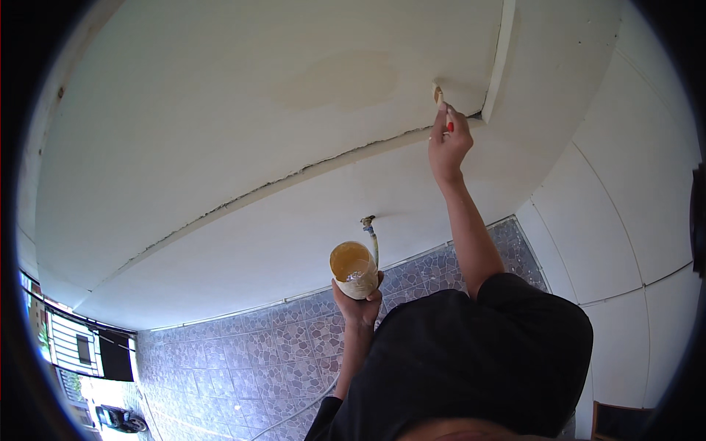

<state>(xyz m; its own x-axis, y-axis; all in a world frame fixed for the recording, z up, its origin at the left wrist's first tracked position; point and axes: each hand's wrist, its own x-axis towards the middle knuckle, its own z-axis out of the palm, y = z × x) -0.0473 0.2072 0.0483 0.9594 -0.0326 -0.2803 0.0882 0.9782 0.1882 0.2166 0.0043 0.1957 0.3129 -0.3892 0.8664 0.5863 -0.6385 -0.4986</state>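
My right hand is raised at the end of a stretched arm, its fingers closed around a paintbrush. The bristles touch the pale wall, close to the corner of a raised strip; a small red patch shows between the fingers. Lower down, my left hand grips a paint-smeared container from beneath and the side. Its open mouth faces up and shows yellowish-cream liquid inside. A darker, damp-looking patch marks the wall left of the brush.
Behind the container, a tap with a hose juts from the lower wall. A cracked ledge runs across the wall. Patterned tiles cover the floor. At far left are a barred gate and a parked motorcycle.
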